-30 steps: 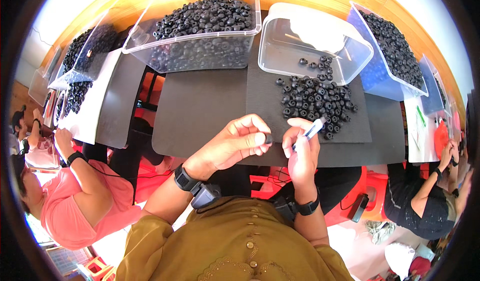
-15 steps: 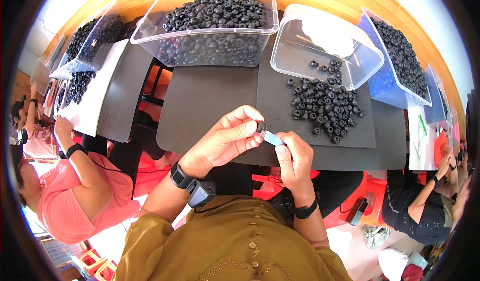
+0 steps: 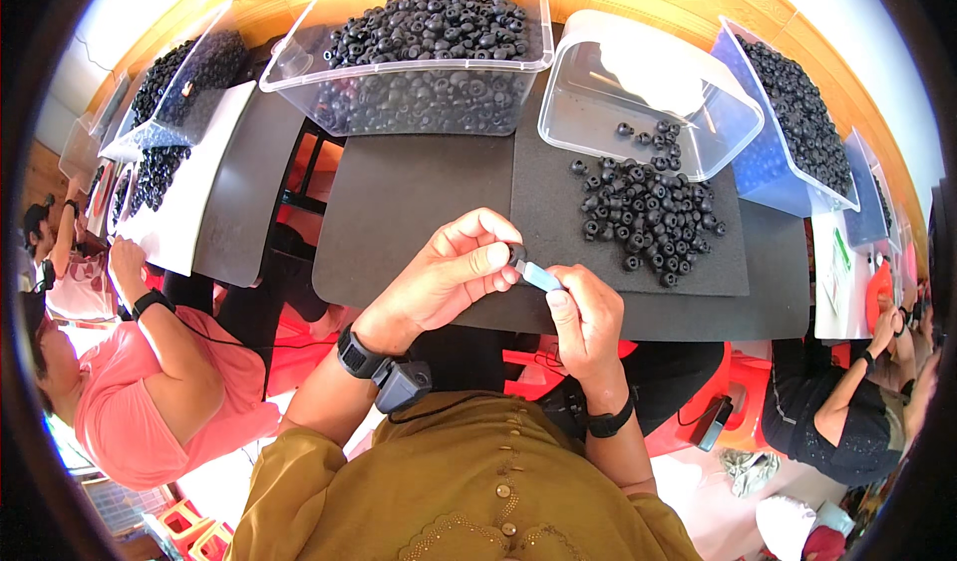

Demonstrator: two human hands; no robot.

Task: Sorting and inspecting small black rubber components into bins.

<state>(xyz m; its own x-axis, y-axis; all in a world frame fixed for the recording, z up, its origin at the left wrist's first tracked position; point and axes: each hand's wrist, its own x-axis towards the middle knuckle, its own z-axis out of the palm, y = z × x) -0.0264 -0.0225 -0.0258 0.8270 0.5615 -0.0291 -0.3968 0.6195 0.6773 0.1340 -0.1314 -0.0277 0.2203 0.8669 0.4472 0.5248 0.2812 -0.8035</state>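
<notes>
Above the near edge of the dark table, my left hand (image 3: 444, 280) pinches a small round black rubber-like part (image 3: 516, 254) between thumb and fingers. My right hand (image 3: 590, 320) is closed round a small light-blue-handled tool (image 3: 540, 277). Its short pale tip meets the black part, though whether it is a blade I cannot tell. Beyond my right hand, a heap of similar black parts (image 3: 653, 212), rounded and with holes, lies on a dark mat (image 3: 553, 197).
A clear bin (image 3: 419, 102) full of black parts stands at the back. Beside it a clear tub (image 3: 588, 92) lies tipped, its mouth toward the heap. Another full bin (image 3: 768, 152) is at the right. People work at both sides; a pink sleeve (image 3: 130, 362) shows at the left.
Both hands, the black part and the blue-handled tool have shifted very slightly to the left. Both grips look the same, and the heap has not changed.
</notes>
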